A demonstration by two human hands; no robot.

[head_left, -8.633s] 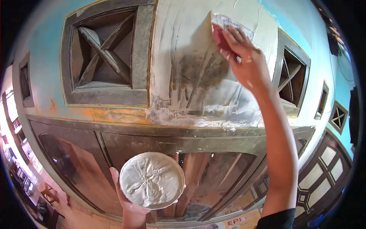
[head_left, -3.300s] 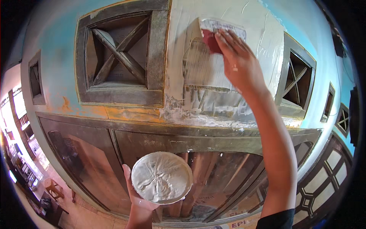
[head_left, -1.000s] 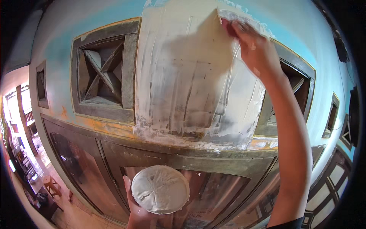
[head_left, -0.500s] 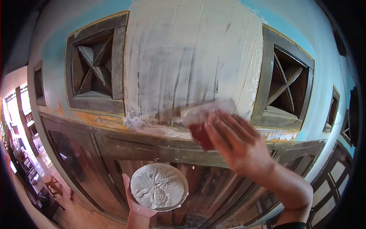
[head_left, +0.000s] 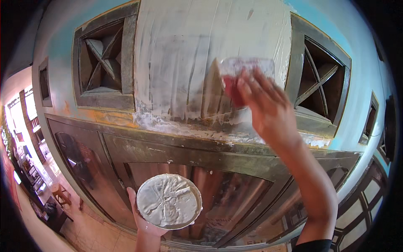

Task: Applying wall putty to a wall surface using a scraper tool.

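here, red scraper (head_left: 232, 90) clamped in right hand (head_left: 270, 110), jutting upward, cupped left hand (head_left: 147, 227) under paste bowl (head_left: 184, 226)

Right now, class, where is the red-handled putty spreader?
In the head view, the red-handled putty spreader is above and right of centre, held in the right hand, between the left vent and, closer, the right vent.

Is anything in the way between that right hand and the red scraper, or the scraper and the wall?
Nothing visible. The right hand grips the red scraper directly, and nothing shows between it and the pale-coated wall; blur hides whether they touch. The bowl of paste is lower, in the left hand.
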